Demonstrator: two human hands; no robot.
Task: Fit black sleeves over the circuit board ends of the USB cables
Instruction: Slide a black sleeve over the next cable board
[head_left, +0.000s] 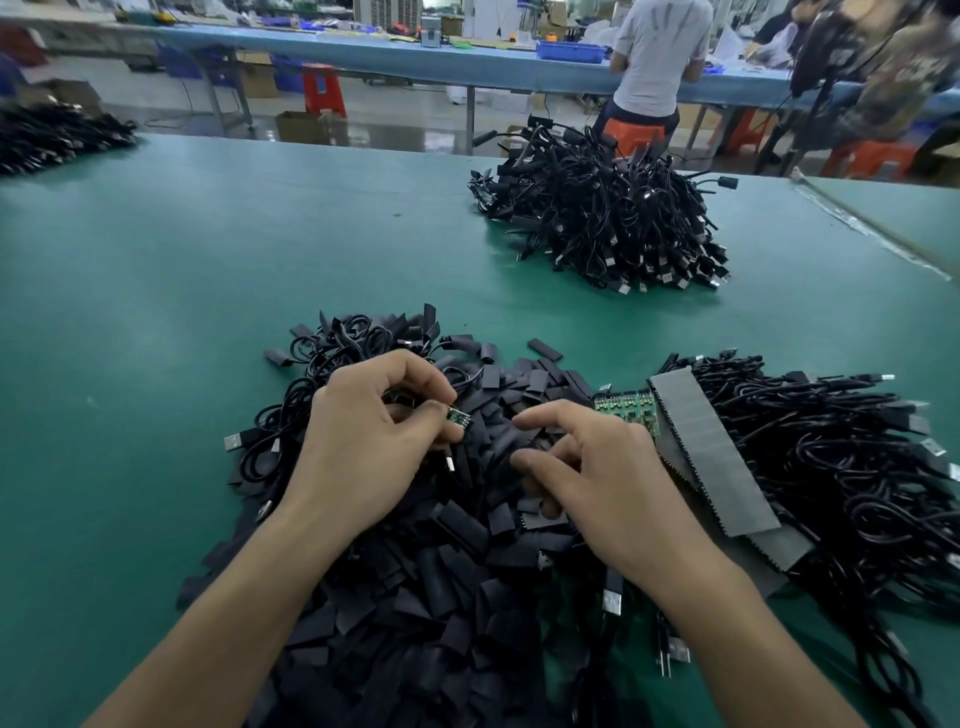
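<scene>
Circuit board (458, 418) of one USB cable sits bare and green between the thumb and fingertips of your left hand (374, 441), which pinches it just above the heap of black sleeves (441, 571) — no sleeve is on it yet. Your right hand (597, 483) is down in that heap near the board, fingers curled and spread among the loose pieces. I cannot tell whether it has one pinched, since the thumb is tucked under. So I judge you are at the picking step: board ready, sleeve being chosen. The next move calls for a single sleeve taken by its edges so its mouth opens (many in the heap lie flattened). Then line it up with the board's free end and slide it on squarely, easing the left pinch back toward the cable to make room. Just right of your right hand lies a row of more green boards (626, 408) beside flat grey strips (706, 452), on a spread of unsleeved cables (831, 467). Farther off on the green table (208, 260) stands a tall pile of cables (613, 218) that seem sleeved, with another dark pile (52, 135) at the far left edge. Behind is a workshop floor — a long blue bench (363, 52), a red stool (323, 88) and a person (657, 57) at the bench, back turned.
</scene>
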